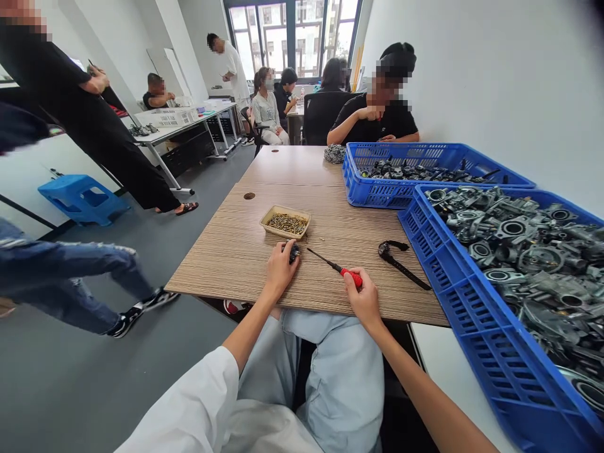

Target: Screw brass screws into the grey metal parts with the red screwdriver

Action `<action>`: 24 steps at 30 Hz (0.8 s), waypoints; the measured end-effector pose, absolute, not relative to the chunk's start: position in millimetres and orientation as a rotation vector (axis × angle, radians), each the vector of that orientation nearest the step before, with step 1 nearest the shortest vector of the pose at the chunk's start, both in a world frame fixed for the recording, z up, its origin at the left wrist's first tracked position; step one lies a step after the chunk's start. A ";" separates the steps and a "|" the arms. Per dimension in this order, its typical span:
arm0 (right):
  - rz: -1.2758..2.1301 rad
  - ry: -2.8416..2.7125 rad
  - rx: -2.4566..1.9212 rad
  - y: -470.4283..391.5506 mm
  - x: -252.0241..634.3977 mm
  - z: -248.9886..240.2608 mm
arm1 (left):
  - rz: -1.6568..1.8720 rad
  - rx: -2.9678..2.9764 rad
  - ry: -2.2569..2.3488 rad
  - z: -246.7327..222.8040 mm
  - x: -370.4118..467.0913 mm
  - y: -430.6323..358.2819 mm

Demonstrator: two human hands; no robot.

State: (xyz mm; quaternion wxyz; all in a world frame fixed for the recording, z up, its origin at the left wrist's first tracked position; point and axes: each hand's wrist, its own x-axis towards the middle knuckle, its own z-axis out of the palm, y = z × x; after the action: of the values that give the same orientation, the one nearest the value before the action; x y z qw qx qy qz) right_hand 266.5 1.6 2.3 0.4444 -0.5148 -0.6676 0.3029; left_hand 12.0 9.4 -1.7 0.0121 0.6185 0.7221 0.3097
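Holds a dark part (pixel 295 253) in the left hand (pixel 282 269), with fingers partly curled over it, just back from the middle of the front edge of the table (pixel 221 261); too covered to tell whether resting or lifted. Grips a screwdriver (pixel 355 277) by its red handle in the right hand (pixel 364 299), closed round it, aiming the shaft toward the part with the tip near but apart. Just beyond the left hand, a tray (pixel 281 234) of screws (pixel 287 223), and a loose bit (pixel 322 238) by the tray's right end. Toward the table's right edge, a watch (pixel 384 250) with strap spread. Along that edge, a blue crate (pixel 448 277) heaped with metal pieces (pixel 514 229), then a second crate (pixel 372 196) toward the far right corner. Faces a person (pixel 349 126) in black, seated past the far edge, near a silvery clump (pixel 335 153)
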 end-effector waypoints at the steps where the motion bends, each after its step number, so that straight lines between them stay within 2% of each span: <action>1: 0.730 -1.656 -1.274 2.4 266.5 1.3 | 0.957 1.939 2.245 -1.9 12.0 9.5; 24: 0.683 -1.776 -1.202 2.3 264.1 0.2 | 0.986 1.985 2.193 -2.2 12.5 9.5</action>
State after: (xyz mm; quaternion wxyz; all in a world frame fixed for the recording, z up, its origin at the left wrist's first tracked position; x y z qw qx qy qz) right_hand 264.1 2.3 0.2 0.4308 -0.4819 -0.7122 0.2737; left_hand 12.5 9.5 -2.2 0.0118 0.6367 0.7031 0.3163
